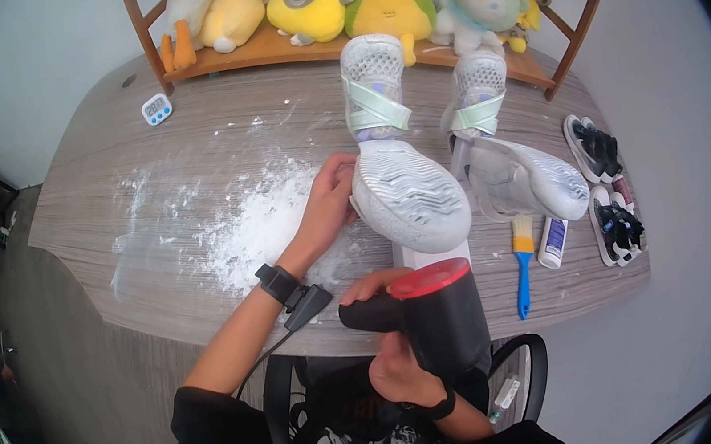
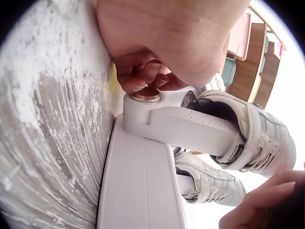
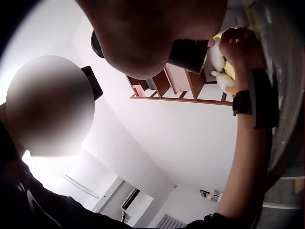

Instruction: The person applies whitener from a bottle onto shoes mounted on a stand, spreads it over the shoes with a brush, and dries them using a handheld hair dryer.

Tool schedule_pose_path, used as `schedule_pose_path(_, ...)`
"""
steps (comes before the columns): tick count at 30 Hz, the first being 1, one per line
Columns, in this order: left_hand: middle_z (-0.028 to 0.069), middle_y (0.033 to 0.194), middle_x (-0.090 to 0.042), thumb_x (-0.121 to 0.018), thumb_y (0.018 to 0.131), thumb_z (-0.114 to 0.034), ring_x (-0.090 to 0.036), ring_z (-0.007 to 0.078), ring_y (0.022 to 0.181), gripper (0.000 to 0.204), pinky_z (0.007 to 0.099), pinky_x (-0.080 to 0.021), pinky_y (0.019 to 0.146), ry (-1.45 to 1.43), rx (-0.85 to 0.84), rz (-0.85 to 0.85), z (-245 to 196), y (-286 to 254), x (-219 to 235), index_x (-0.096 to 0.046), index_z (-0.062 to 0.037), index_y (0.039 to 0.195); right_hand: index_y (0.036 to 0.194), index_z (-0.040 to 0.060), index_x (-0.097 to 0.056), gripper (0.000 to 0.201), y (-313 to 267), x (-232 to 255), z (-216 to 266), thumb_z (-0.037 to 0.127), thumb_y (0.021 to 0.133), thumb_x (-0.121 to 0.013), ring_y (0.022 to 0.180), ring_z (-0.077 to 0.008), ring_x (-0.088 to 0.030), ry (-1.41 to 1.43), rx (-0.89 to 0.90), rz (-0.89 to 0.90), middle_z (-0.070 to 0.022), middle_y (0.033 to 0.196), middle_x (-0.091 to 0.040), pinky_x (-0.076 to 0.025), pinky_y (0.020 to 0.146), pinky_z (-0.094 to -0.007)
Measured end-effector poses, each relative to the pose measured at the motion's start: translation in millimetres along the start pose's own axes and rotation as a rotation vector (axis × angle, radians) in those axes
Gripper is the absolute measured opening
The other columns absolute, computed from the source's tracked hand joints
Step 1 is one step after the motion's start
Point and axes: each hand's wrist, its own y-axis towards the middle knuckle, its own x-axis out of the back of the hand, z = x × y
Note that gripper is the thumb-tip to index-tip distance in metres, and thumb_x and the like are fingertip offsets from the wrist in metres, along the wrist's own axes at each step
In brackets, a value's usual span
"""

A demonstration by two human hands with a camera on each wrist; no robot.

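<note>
White sneakers with grey wavy soles (image 1: pixel 410 192) are propped on the arms of a white shoe-dryer-like stand (image 2: pixel 143 181). Behind them, more white sneakers with mint straps (image 1: pixel 379 111) rise toward the shelf. My left hand (image 1: pixel 336 193) is beside the nearest sole, and in the left wrist view its curled fingers pinch a copper-coloured knob (image 2: pixel 147 98) on the stand. Nearer my body, my right hand (image 1: pixel 399 367) grips the handle of a black, red-rimmed handheld device (image 1: pixel 445 322) shaped like a hair dryer, its body overlapping the table edge.
White powder (image 1: pixel 261 221) is spread over the grey table's left half. A blue-handled brush (image 1: pixel 523 276) and white bottle (image 1: pixel 553 243) lie at the right, near small black shoes (image 1: pixel 617 228). A timer (image 1: pixel 157 110) sits far left; plush toys (image 1: pixel 309 8) fill the shelf behind.
</note>
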Motion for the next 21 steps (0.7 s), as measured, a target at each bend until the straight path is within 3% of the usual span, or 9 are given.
schedule_pose_path(1, -0.001, 0.075, -0.055, -0.048, 0.107, -0.017, -0.046, 0.0062, 0.057, 0.024, 0.0233, -0.035, 0.05, -0.014, -0.005, 0.022, -0.7, -0.3, -0.3, -0.053, -0.0047, 0.127, 0.126, 0.0023, -0.041, 0.055, 2.9, 4.0, 4.8, 0.051, 0.104, -0.055, 0.107, -0.0224, -0.058, 0.0, -0.003, 0.003, -0.013, 0.115, -0.052, -0.046, 0.097, -0.0378)
schedule_pose_path(3, -0.0011, 0.075, -0.054, -0.047, 0.106, -0.015, -0.045, 0.0063, 0.057, 0.024, 0.0231, -0.035, 0.05, -0.039, 0.022, 0.005, -4.7, -1.5, -2.2, -0.051, -0.0043, 0.128, 0.122, 0.001, -0.046, 0.042, 8.3, 13.1, 13.0, 0.036, 0.103, -0.062, 0.105, -0.0222, -0.06, -0.182, 0.021, 0.128, -0.0135, 0.113, -0.054, -0.048, 0.094, -0.0367)
schedule_pose_path(6, -0.0013, 0.075, -0.053, -0.046, 0.106, -0.014, -0.045, 0.0063, 0.057, 0.025, 0.023, -0.036, 0.051, -0.027, 0.031, -0.006, -4.2, -2.1, -2.0, -0.05, -0.0041, 0.13, 0.119, -0.0005, -0.049, 0.034, -9.2, 5.8, 16.4, 0.021, 0.099, -0.066, 0.103, -0.0221, -0.061, -0.333, -0.117, 0.061, -0.014, 0.111, -0.056, -0.049, 0.091, -0.0362)
schedule_pose_path(9, -0.0016, 0.075, -0.052, -0.046, 0.107, -0.013, -0.044, 0.0061, 0.056, 0.025, 0.0229, -0.036, 0.051, -0.003, 0.02, -0.005, -3.4, -3.4, -2.3, -0.049, -0.0043, 0.13, 0.116, -0.0012, -0.051, 0.027, -0.1, 1.7, 24.8, 0.01, 0.097, -0.066, 0.102, -0.0225, -0.062, -0.345, -0.068, 0.056, -0.0139, 0.109, -0.058, -0.049, 0.09, -0.0357)
schedule_pose_path(13, -0.0022, 0.074, -0.05, -0.046, 0.108, -0.014, -0.043, 0.0058, 0.056, 0.024, 0.0228, -0.035, 0.051, 0.002, 0.027, 0.005, -5.1, -3.7, -2.0, -0.048, -0.0049, 0.13, 0.115, -0.0006, -0.051, 0.025, 4.2, 0.9, 20.8, 0.009, 0.096, -0.065, 0.102, -0.0227, -0.062, -0.198, 0.046, 0.084, -0.0141, 0.108, -0.059, -0.049, 0.091, -0.0359)
schedule_pose_path(18, -0.0024, 0.075, -0.05, -0.046, 0.108, -0.014, -0.042, 0.0054, 0.056, 0.024, 0.0229, -0.035, 0.051, -0.014, 0.042, -0.002, -3.6, -3.5, -2.1, -0.048, -0.0054, 0.13, 0.116, 0.0011, -0.052, 0.025, 3.4, 6.3, 23.4, 0.003, 0.094, -0.065, 0.097, -0.0226, -0.061, -0.619, 0.145, 0.154, -0.0133, 0.105, -0.06, -0.047, 0.087, -0.0341)
schedule_pose_path(21, -0.0023, 0.075, -0.05, -0.046, 0.107, -0.014, -0.043, 0.0054, 0.057, 0.024, 0.0231, -0.036, 0.051, -0.013, 0.051, -0.004, -4.9, -3.7, -2.3, -0.048, -0.0055, 0.13, 0.115, 0.0014, -0.053, 0.026, 2.9, 10.8, 18.6, 0.002, 0.093, -0.065, 0.095, -0.0224, -0.06, -0.644, 0.245, 0.221, -0.0125, 0.104, -0.061, -0.046, 0.086, -0.0337)
